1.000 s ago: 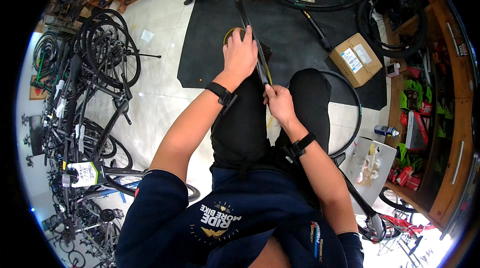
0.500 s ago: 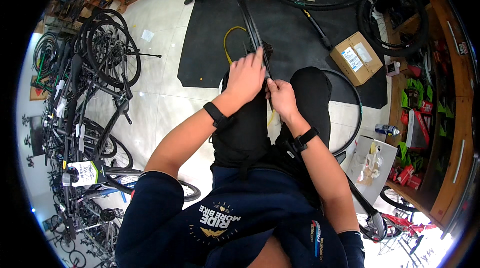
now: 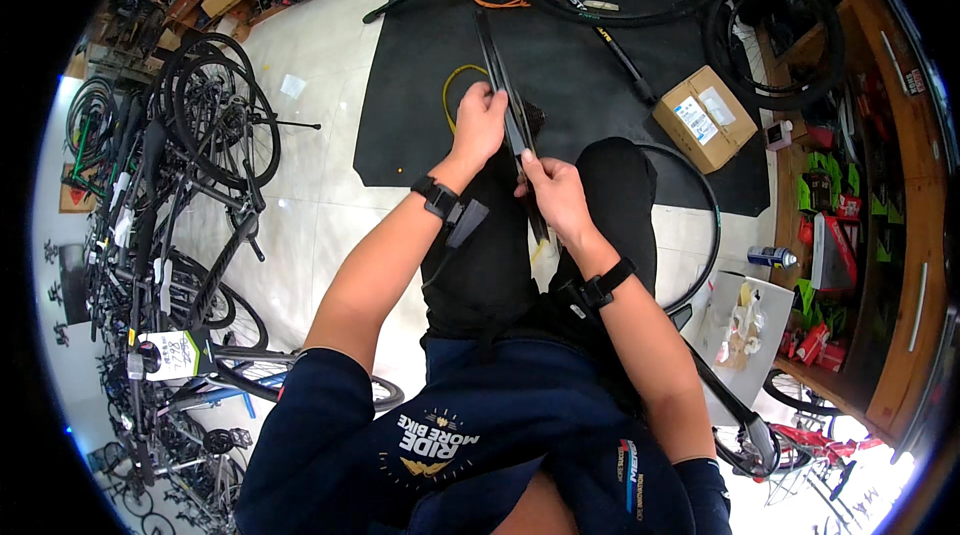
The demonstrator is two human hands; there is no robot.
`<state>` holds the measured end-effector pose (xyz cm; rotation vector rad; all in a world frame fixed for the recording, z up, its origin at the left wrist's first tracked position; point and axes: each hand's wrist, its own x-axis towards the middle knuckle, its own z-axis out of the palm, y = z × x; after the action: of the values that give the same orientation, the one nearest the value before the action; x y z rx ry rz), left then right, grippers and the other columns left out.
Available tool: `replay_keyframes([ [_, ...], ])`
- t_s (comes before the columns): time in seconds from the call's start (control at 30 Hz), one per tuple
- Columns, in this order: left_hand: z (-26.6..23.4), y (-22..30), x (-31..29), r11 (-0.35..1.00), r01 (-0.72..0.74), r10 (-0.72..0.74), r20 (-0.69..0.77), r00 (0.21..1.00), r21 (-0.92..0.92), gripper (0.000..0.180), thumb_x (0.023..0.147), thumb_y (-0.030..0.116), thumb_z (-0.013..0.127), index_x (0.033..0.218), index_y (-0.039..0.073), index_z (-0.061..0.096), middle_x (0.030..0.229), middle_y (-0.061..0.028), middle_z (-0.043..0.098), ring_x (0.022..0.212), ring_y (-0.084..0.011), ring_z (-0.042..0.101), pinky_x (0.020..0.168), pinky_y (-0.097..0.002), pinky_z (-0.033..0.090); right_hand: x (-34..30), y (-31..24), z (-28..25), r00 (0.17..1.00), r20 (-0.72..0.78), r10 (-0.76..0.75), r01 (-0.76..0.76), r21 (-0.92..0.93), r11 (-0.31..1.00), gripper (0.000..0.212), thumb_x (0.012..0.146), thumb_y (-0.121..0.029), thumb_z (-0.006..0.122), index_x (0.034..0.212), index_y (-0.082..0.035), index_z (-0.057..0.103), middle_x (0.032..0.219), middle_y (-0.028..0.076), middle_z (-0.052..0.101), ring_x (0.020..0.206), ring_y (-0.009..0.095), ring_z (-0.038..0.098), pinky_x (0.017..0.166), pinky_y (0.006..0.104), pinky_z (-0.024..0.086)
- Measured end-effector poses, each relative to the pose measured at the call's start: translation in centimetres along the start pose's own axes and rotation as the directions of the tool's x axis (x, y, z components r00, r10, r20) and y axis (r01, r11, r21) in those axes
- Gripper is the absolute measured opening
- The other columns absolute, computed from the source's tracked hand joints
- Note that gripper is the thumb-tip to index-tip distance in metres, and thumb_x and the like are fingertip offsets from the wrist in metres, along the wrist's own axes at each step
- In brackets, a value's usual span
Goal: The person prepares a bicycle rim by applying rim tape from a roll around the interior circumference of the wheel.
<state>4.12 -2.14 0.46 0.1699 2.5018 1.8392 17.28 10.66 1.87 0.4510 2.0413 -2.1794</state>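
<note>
A black bicycle wheel rim (image 3: 487,47), seen nearly edge-on, stands tilted between my knees and runs away from me. My left hand (image 3: 480,123) is closed at the rim's left side, fingers curled against its edge. Closer to me, my right hand (image 3: 557,197) grips the rim with the thumb pressed on its upper face. A greyish strip (image 3: 515,131) shows along the rim between the two hands; whether it is loose I cannot tell. Behind the rim, a dark patterned part (image 3: 537,116) is partly hidden. A thin yellow loop (image 3: 449,85) curves out to the left.
A black tyre (image 3: 716,220) leans beside my right leg. The black floor mat (image 3: 400,115) carries a cardboard box (image 3: 704,119) and, farther off, a bicycle wheel (image 3: 620,13). Several bicycles (image 3: 215,195) stand at left; wooden shelves (image 3: 890,195) and a spray can (image 3: 772,256) are at right.
My left hand has drawn back left and its fingers have curled in, where they lay stretched along the rim. The right thumb now lies on the rim's face.
</note>
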Motion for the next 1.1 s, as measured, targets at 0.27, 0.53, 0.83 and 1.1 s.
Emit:
replay_keyframes([
  [0.27,1.8,2.0,3.2,0.939,-0.054,0.118,-0.172,0.978,0.339,0.036,0.1,0.026,0.055,0.088,-0.007,0.062,0.084,-0.0292,0.066,0.083,-0.047,0.066,0.073,-0.0501,0.049,0.5,-3.4,-0.1,0.993,0.098,-0.065,0.051,0.145,0.988,0.038,0.105,-0.03,0.058,0.087,0.002,0.068,0.078,0.005,0.068,0.072,0.012,0.06,0.067,0.029,0.047],
  [0.53,2.1,1.3,6.6,0.936,-0.03,0.104,-0.192,0.976,0.351,0.038,0.099,0.027,0.055,0.086,-0.008,0.061,0.086,-0.0315,0.065,0.086,-0.0495,0.063,0.077,-0.0508,0.048,-0.9,-4.4,-0.2,0.997,0.075,0.036,-0.046,0.143,0.989,0.027,0.106,-0.023,0.056,0.098,0.001,0.066,0.085,0.003,0.069,0.05,0.003,0.04,0.045,0.0209,0.034],
  [0.83,2.1,2.3,6.8,0.95,0.008,0.051,-0.178,0.983,0.314,0.038,0.098,0.028,0.056,0.087,-0.008,0.062,0.087,-0.0312,0.065,0.086,-0.0492,0.063,0.077,-0.0516,0.047,-4.9,0.3,-1.1,0.976,0.095,0.196,-0.208,0.132,0.969,0.033,0.107,-0.029,0.055,0.099,0.001,0.065,0.082,0.005,0.068,0.046,0.004,0.041,0.042,0.0216,0.033],
  [1.1,2.6,1.9,7.1,0.957,-0.032,0.092,-0.196,0.976,0.289,0.039,0.096,0.028,0.056,0.087,-0.01,0.063,0.087,-0.032,0.065,0.089,-0.0498,0.063,0.079,-0.0511,0.048,-5.1,2.7,-1.6,0.979,-0.002,0.205,-0.205,-0.003,0.979,0.044,0.106,-0.033,0.056,0.085,0.003,0.07,0.07,0.006,0.067,0.053,0.009,0.051,0.052,0.0284,0.042],
])
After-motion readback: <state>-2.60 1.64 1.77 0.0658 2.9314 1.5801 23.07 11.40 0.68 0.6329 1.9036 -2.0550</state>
